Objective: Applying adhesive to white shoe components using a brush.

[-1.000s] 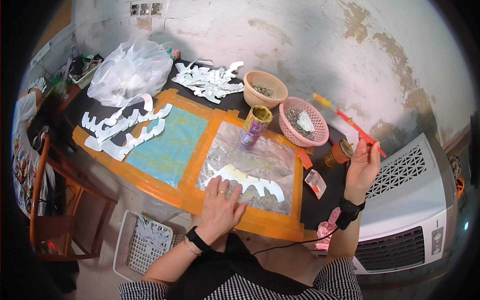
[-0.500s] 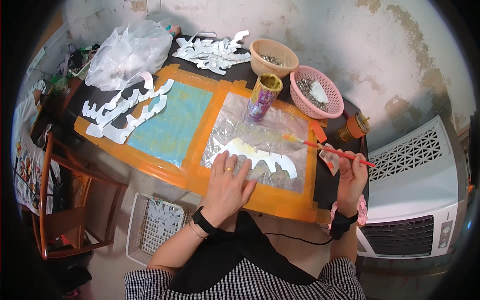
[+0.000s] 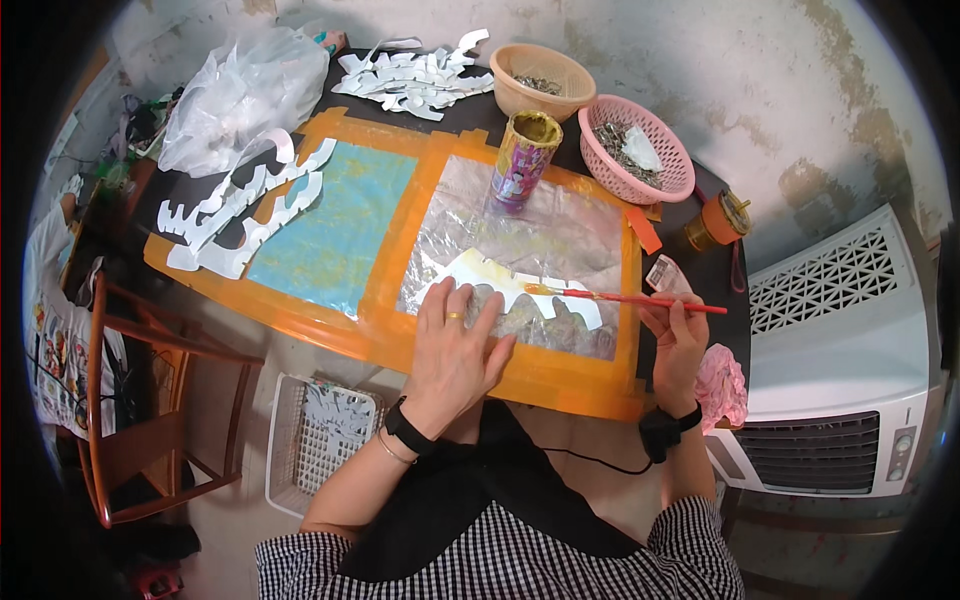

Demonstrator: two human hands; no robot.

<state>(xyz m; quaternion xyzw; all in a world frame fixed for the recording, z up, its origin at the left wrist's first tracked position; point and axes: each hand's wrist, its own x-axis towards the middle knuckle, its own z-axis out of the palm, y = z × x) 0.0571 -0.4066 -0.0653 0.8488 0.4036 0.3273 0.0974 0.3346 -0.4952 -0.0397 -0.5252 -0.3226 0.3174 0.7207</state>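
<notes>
A white scalloped cut-out strip (image 3: 482,268) lies on the plastic-covered grey sheet (image 3: 455,190). Across its left part my left hand (image 3: 455,345) rests flat, fingers spread and pressing its near edge. My right hand (image 3: 680,345) pinches a slim red paintbrush (image 3: 650,299) by the handle. The yellow-smeared bristles reach the middle of the strip and appear to touch it. Beyond the strip, on the same sheet, stands an uncapped purple printed can (image 3: 522,165) with a yellow-coated rim.
Left of the grey sheet is a blue taped sheet (image 3: 335,230), with more white strips (image 3: 225,225) beside it. Along the back are a plastic bag (image 3: 245,100), a strip pile (image 3: 415,82), a peach basket (image 3: 545,95) and a pink basket (image 3: 660,180). An amber jar (image 3: 715,220) stands right.
The brush has swung left, its bristles going from the bare sheet to the white strip. My right hand has moved slightly left. My left hand keeps its place on the strip; the view shifted slightly.
</notes>
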